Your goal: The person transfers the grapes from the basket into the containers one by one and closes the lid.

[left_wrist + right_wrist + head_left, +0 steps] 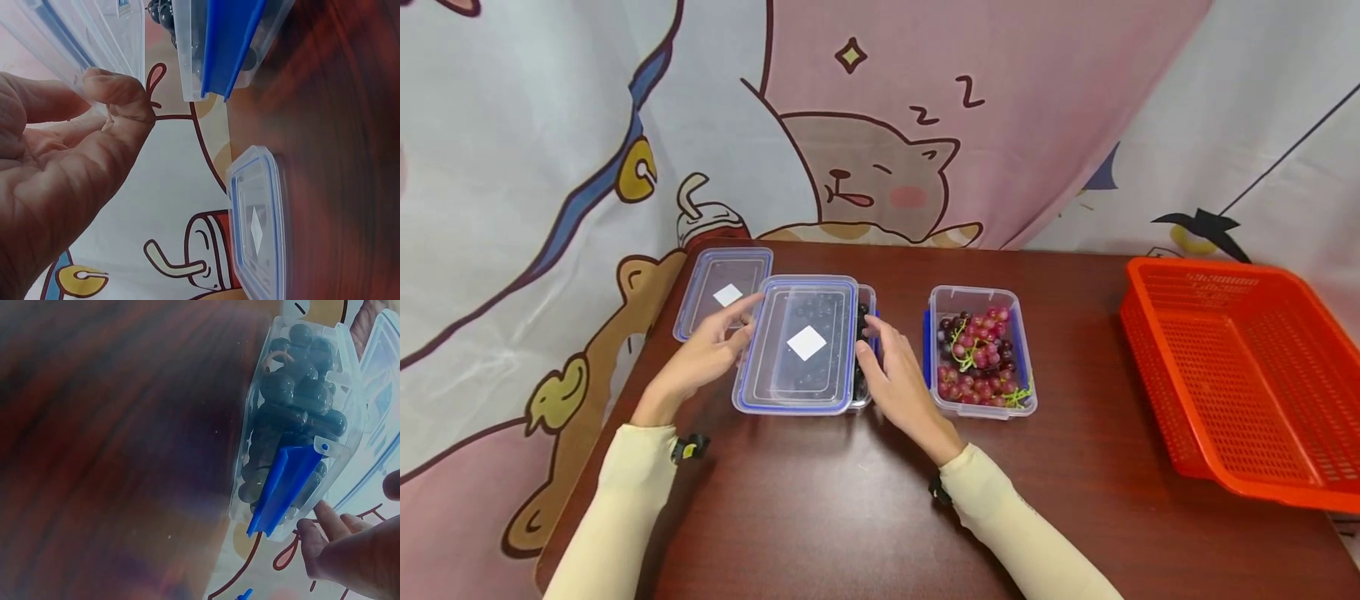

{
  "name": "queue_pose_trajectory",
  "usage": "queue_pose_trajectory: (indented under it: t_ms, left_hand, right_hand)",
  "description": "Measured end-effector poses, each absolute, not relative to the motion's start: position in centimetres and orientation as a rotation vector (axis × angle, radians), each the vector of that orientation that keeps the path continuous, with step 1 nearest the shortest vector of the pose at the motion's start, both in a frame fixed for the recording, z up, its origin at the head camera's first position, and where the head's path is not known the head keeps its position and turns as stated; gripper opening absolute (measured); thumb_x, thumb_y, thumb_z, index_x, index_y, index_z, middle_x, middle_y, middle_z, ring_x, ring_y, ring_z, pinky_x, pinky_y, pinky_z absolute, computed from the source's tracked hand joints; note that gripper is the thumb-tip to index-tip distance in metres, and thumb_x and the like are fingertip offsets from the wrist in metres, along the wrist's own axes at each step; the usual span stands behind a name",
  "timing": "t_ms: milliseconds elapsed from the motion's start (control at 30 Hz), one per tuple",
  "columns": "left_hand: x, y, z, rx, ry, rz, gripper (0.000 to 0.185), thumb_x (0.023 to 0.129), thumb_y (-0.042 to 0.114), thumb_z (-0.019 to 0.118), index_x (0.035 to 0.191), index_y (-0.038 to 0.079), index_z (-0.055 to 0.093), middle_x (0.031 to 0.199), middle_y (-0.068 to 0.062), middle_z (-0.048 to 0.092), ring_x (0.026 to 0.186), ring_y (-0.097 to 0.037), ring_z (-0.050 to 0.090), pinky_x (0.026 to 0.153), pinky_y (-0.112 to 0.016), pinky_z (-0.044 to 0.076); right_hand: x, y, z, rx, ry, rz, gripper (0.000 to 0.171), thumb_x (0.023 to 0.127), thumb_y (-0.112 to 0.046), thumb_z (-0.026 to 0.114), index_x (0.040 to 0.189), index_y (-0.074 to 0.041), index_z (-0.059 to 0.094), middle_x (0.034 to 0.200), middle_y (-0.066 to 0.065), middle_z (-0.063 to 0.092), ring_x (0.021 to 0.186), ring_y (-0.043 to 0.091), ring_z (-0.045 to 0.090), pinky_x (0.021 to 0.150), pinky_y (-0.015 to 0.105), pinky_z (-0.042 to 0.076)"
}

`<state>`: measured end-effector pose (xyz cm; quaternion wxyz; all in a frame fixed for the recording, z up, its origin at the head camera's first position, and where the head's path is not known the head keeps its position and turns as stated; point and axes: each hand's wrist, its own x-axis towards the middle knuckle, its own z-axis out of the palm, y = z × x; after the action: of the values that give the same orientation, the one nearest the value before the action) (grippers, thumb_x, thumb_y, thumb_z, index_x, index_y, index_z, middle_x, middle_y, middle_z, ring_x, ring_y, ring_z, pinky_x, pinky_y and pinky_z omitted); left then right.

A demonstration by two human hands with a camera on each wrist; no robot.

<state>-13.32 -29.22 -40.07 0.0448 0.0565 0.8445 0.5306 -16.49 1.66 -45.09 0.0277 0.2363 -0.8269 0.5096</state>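
Observation:
A clear lid (801, 379) with a blue seal and a white diamond label is held above a clear plastic container (868, 302) of dark grapes (294, 387), covering most of it in the head view. My left hand (703, 354) pinches the lid's left edge between thumb and fingers, as the left wrist view shows. At the other side, my right hand (898, 387) has its fingers loosely spread, fingertips right beside the lid's edge and the container's rim. A blue side latch (284, 487) on the container hangs down.
Right of my hands stands another clear container (977, 410) with red and dark grapes. A second labelled lid (727, 275) lies at the table's back left. An orange-red plastic basket (1180, 400) sits at the right, and a cartoon-printed curtain (1037, 125) hangs behind the table.

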Motion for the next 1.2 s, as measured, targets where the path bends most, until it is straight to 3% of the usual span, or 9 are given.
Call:
queue_pose_trajectory:
  t_ms: [367,500,600,733,833,933,1067,1200]
  left_hand:
    - [-13.9,-28.4,-39.7,0.199,2.554,1.674,0.057,0.113,0.001,0.049,0.168,-0.001,0.037,0.109,-0.019,0.050,0.070,-0.022,0.051,0.059,-0.026,0.046]
    - [-14.2,-27.8,-39.3,0.226,2.536,1.732,0.062,0.112,-0.001,0.049,0.171,0.001,0.029,0.107,-0.020,0.050,0.070,-0.021,0.052,0.059,-0.026,0.047]
    - [-14.2,-27.4,-39.0,0.221,2.553,1.781,0.063,0.112,-0.002,0.050,0.171,-0.003,0.027,0.104,-0.021,0.053,0.071,-0.019,0.054,0.061,-0.026,0.049]
    - [-14.0,-26.7,-38.3,0.174,2.628,1.802,0.044,0.112,0.003,0.054,0.153,-0.012,0.051,0.102,-0.021,0.060,0.074,-0.018,0.059,0.065,-0.025,0.052]
    - [-13.8,-26.2,-37.6,0.174,2.727,1.824,0.029,0.113,0.007,0.059,0.132,-0.012,0.069,0.098,-0.019,0.064,0.077,-0.021,0.062,0.066,-0.023,0.051]
    - [-13.7,-25.8,-37.1,0.224,2.814,1.910,0.024,0.112,0.009,0.063,0.121,-0.008,0.077,0.090,-0.021,0.063,0.076,-0.020,0.059,0.063,-0.021,0.046]
    - [-13.6,-25.6,-36.7,0.337,2.773,2.083,0.023,0.112,0.010,0.063,0.125,-0.002,0.079,0.078,-0.024,0.059,0.065,-0.016,0.052,0.055,-0.024,0.039]
    - [-13.2,-25.9,-36.6,0.401,2.765,2.079,0.026,0.114,0.013,0.061,0.130,0.004,0.078,0.083,-0.017,0.073,0.068,-0.018,0.054,0.057,-0.027,0.039]
  right_hand:
    - [-16.6,1.2,-44.7,0.781,-2.433,1.693,0.049,0.115,-0.034,0.055,0.159,-0.014,0.055,0.116,0.002,0.069,0.105,0.015,0.068,0.094,0.039,0.056]
    - [-16.8,1.2,-44.4,0.808,-2.356,1.724,0.042,0.113,-0.026,0.058,0.153,-0.012,0.061,0.106,0.003,0.065,0.092,0.015,0.065,0.082,0.035,0.056]
    - [-17.0,1.3,-44.0,0.797,-2.265,1.805,0.046,0.111,-0.017,0.059,0.157,-0.011,0.055,0.105,0.006,0.068,0.087,0.018,0.065,0.077,0.033,0.055]
    - [-17.3,1.5,-43.0,0.761,-2.162,1.884,0.055,0.109,-0.008,0.059,0.162,-0.009,0.046,0.111,0.010,0.074,0.088,0.024,0.067,0.079,0.030,0.054]
    - [-17.5,1.7,-42.3,0.723,-2.096,1.900,0.047,0.108,-0.003,0.061,0.154,-0.002,0.056,0.115,0.014,0.075,0.094,0.027,0.068,0.083,0.027,0.054]
    - [-17.6,1.8,-41.9,0.676,-2.027,1.872,0.036,0.106,0.001,0.065,0.142,0.003,0.068,0.115,0.017,0.071,0.098,0.026,0.065,0.087,0.025,0.053]
    - [-17.7,1.8,-41.6,0.636,-1.977,1.752,0.031,0.103,0.003,0.070,0.133,0.004,0.075,0.104,0.018,0.063,0.093,0.022,0.057,0.085,0.024,0.045]
    - [-17.9,1.9,-41.8,0.661,-1.965,1.688,0.027,0.103,0.004,0.071,0.129,0.002,0.078,0.091,0.015,0.067,0.080,0.021,0.059,0.074,0.021,0.044]
